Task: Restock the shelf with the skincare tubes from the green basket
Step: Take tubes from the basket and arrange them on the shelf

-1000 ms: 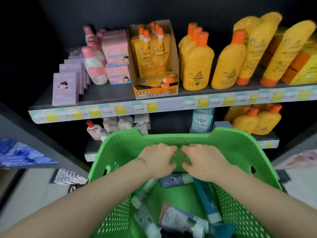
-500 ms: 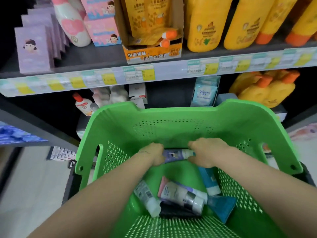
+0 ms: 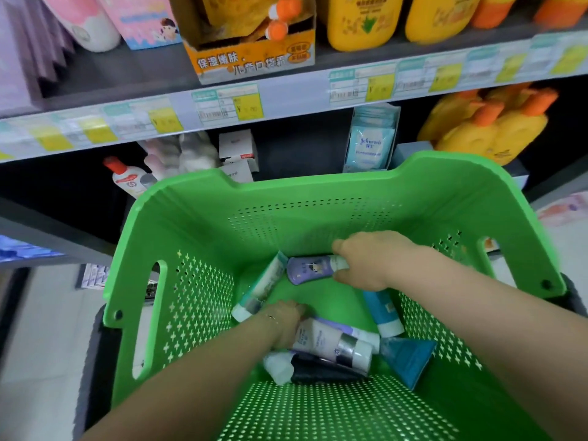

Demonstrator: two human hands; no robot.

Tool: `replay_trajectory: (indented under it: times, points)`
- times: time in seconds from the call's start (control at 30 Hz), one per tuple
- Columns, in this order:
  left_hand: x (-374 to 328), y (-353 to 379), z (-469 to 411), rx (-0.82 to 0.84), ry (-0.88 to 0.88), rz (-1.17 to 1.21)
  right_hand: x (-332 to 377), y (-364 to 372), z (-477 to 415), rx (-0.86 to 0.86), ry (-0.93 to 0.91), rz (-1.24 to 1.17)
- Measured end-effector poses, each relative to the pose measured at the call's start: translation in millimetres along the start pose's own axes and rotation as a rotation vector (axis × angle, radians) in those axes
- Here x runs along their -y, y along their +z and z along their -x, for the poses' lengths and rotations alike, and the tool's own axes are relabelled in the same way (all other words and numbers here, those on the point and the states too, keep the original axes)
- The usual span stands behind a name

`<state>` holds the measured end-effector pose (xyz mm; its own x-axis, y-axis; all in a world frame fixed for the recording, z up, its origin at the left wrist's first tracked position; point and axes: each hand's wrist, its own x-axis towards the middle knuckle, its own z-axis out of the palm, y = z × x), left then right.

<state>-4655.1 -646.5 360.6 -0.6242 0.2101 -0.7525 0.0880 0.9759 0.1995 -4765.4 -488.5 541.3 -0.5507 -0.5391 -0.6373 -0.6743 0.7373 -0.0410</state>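
**Both hands in the basket, right one on the purple tube**

Both arms are down inside the basket (image 3: pixel 318 192), which sits right up against the shelf (image 3: pixel 286 100). The right hand (image 3: pixel 369 262) is at the far end. Its fingers are on top and the thumb underneath, closed round the cap end of the purple tube (image 3: pixel 310 269). That tube is low in the basket and points left; whether it is lifted or resting, I cannot tell.

The left hand (image 3: pixel 284 323) is nearer and deeper, knuckles up, pushed in against the white tube (image 3: pixel 324 340). Its fingers are tucked out of sight, so I cannot tell whether they grip anything.

Around the hands there are plenty of tubes. A pale tube (image 3: pixel 264 286) leans on the left wall, cap down, its far end just beside the purple tube. A blue tube (image 3: pixel 380 310) lies by the right wall under the right wrist. A teal tube (image 3: pixel 405 358) sits near right. A black tube (image 3: pixel 321 370) lies just beside the white tube, on its near side.

Up on the shelf there is a carton (image 3: pixel 254 58) with yellow bottles (image 3: pixel 362 20) to its right. Lower down, a wipes pack (image 3: pixel 370 144) stands just beyond the far rim.
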Motion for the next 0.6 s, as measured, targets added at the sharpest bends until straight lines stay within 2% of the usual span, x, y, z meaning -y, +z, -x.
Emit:
replay_trajectory:
  times: [0.13,0.23,0.37,0.47,0.6]
  points:
    - [2,-6,5,0.003,-0.002,-0.030,1,0,-1,-0.001,-0.012,0.004]
    - [3,-13,8,0.027,-0.024,0.048,0,-1,-1,-0.001,-0.017,-0.006]
    - [13,-21,8,0.042,-0.042,0.268,-1,-1,-2,-0.001,-0.023,-0.011]
    - [14,-38,10,-0.001,0.005,0.404,-1,0,-3,-0.006,-0.029,-0.015]
    - [5,-65,12,-0.043,0.113,0.459,-1,0,-3,-0.018,-0.035,-0.025]
